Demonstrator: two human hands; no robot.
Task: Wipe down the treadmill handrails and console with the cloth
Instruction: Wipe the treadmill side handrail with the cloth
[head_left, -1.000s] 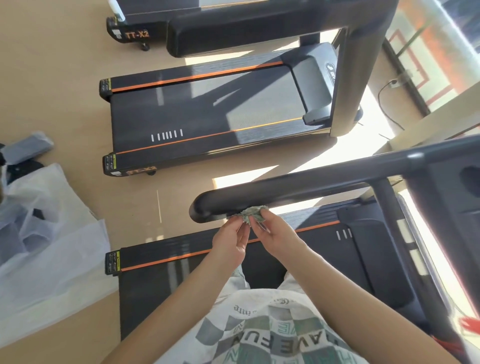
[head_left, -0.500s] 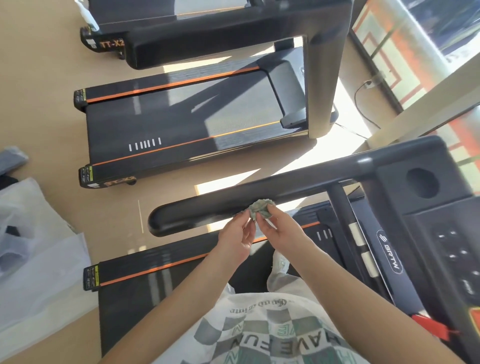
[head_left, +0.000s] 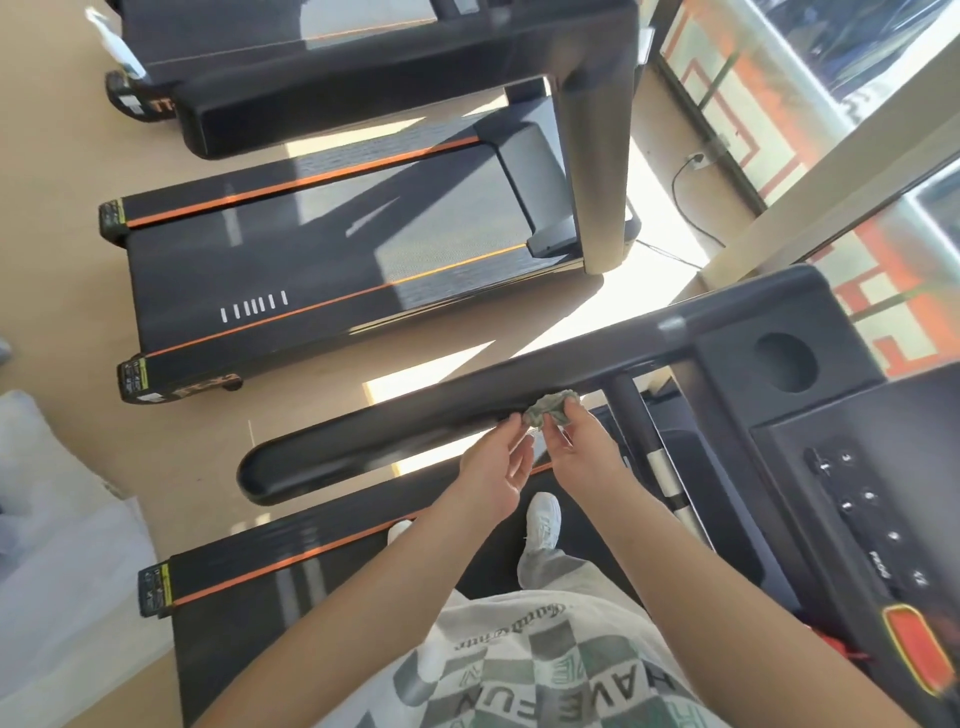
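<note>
cloth (head_left: 553, 408) | moved right along handrail (head_left: 415, 431), from rounded end toward console (head_left: 857, 493) | left hand (head_left: 493, 467), right hand (head_left: 587, 452) followed

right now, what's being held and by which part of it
The cloth, bunched up, is pinched at its right side by the right hand. The left hand is open just beside it and holds nothing.

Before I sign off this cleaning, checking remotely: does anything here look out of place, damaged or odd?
Nothing spilled or damaged. Only oddity: the cloth is a crumpled wad, pinched by the right hand at the handrail, so little of it can wipe.
</note>
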